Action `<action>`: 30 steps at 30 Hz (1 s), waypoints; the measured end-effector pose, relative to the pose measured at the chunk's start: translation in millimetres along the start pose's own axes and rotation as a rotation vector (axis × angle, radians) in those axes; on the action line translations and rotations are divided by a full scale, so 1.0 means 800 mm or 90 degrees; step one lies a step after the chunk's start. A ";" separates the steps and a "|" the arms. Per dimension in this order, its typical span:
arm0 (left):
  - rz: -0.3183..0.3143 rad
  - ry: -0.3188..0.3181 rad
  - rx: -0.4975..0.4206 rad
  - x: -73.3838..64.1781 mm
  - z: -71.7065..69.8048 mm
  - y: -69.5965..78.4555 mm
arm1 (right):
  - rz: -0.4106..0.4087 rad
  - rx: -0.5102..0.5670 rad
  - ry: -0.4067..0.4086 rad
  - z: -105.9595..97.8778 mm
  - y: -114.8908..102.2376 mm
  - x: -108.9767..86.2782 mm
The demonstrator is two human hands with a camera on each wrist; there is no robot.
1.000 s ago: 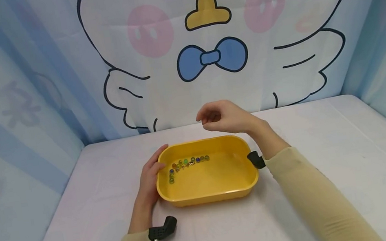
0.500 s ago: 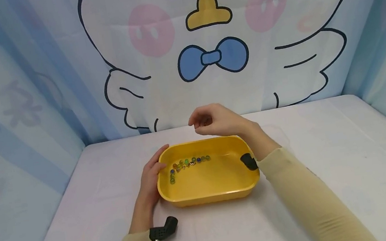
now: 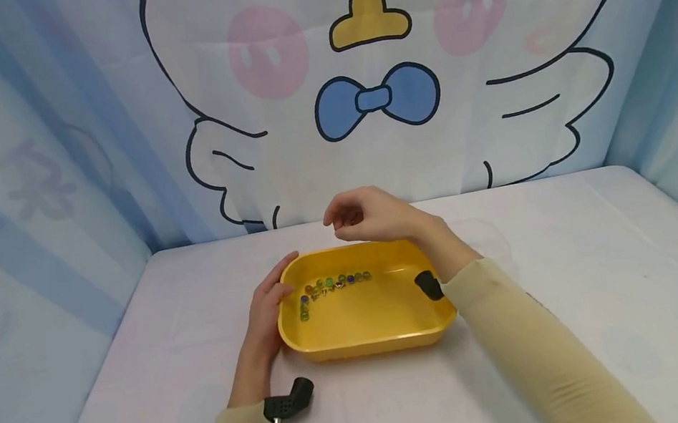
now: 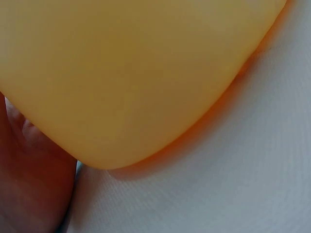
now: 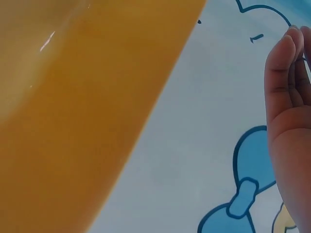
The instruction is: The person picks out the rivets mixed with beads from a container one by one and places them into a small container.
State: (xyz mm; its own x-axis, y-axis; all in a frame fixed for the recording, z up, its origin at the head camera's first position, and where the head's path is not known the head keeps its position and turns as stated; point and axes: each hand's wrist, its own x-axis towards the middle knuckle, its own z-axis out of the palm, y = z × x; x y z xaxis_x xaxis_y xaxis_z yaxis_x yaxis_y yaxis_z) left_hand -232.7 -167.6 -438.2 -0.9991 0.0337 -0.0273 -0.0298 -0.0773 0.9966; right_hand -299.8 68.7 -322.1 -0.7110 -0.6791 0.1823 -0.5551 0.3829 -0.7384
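Note:
A yellow plastic tray (image 3: 385, 306) stands on the white table. Inside it, small glass marbles (image 3: 358, 277) in green, blue and amber lie along the far left side, with several tiny shiny trinkets (image 3: 324, 291) among them. My left hand (image 3: 266, 305) grips the tray's left end, thumb over the rim and fingers outside. Its palm shows beside the tray wall in the left wrist view. Above the tray's far rim hovers my right hand (image 3: 375, 214), fingers loosely curled, with a gap between thumb and forefinger. I see nothing held in it; the inside of its palm is partly hidden.
A black wrist camera (image 3: 290, 400) sits on the left cuff, another (image 3: 430, 285) on the right, in front of the tray's right end. Behind the table hangs a cloth backdrop (image 3: 301, 173) with a cartoon bird. Light blue cloth walls stand on both sides.
My right hand has drifted left and slightly down over the tray's far rim, its fingers still curled. My left hand keeps its grip on the tray. The marbles show no visible change.

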 end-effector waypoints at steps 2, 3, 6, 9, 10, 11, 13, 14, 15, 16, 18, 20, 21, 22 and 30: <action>0.001 0.000 0.001 0.000 0.000 0.001 | -0.001 0.001 -0.004 0.002 0.000 0.001; 0.000 0.000 0.001 0.000 0.000 0.001 | -0.001 0.000 -0.006 0.003 0.001 0.002; -0.002 0.001 0.000 0.000 0.000 0.001 | 0.004 -0.001 -0.015 0.006 0.003 0.005; -0.002 0.004 0.002 0.000 0.000 0.000 | 0.011 -0.003 -0.025 0.010 0.005 0.008; -0.003 0.005 0.003 0.000 0.000 0.000 | 0.013 -0.004 -0.029 0.012 0.006 0.008; -0.003 0.006 0.003 0.000 0.000 0.000 | 0.014 -0.006 -0.034 0.013 0.006 0.008; -0.004 0.007 0.004 0.000 0.000 0.000 | 0.016 -0.010 -0.045 0.015 0.007 0.009; -0.004 0.007 0.004 0.000 0.000 -0.001 | 0.016 -0.015 -0.051 0.017 0.007 0.010; -0.004 0.007 0.004 0.001 0.000 -0.001 | 0.016 -0.019 -0.058 0.018 0.008 0.010; -0.004 0.007 0.003 0.001 0.000 -0.001 | 0.016 -0.022 -0.065 0.019 0.008 0.011; -0.003 0.006 0.004 0.001 0.000 -0.001 | 0.018 -0.028 -0.078 0.022 0.010 0.012; -0.002 0.006 0.006 0.000 0.001 0.000 | 0.020 -0.031 -0.089 0.025 0.011 0.013; -0.001 0.006 0.007 0.000 0.001 0.000 | 0.021 -0.030 -0.095 0.026 0.011 0.013; -0.001 0.006 0.007 -0.001 0.001 0.000 | 0.022 -0.031 -0.101 0.027 0.011 0.013; 0.002 0.001 -0.003 -0.003 0.000 0.002 | 0.028 -0.045 -0.144 0.036 0.005 0.017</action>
State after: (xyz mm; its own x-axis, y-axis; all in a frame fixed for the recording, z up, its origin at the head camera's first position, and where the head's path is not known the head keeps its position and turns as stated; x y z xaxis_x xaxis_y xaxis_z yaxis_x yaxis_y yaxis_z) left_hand -230.7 -167.8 -436.3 -0.9992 0.0312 -0.0243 -0.0268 -0.0823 0.9962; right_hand -299.2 42.8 -341.5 -0.6245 -0.7810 -0.0052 -0.5600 0.4525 -0.6940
